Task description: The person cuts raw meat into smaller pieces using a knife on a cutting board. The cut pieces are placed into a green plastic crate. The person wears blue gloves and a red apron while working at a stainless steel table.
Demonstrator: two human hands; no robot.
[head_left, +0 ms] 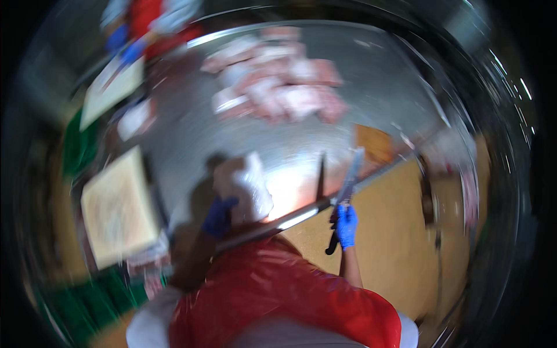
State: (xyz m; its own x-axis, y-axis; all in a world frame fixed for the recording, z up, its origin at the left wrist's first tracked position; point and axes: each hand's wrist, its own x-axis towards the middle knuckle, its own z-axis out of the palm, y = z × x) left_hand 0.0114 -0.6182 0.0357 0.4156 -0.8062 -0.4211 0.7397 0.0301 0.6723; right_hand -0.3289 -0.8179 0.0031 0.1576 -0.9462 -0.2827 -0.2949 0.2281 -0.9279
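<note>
Right hand (pixel 346 226) had its fingers curled round the knife (pixel 353 173), blade pointing away from the body. Left hand (pixel 218 218) was up against 1 chunk of raw meat (pixel 242 184) on the steel table (pixel 383 69), honestly too blurry to tell its fingers. Meat pile (pixel 281 81) sat farther back.

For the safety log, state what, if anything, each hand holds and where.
Right hand: a knife, by its black handle. Left hand, by the meat: too blurred to tell.
</note>
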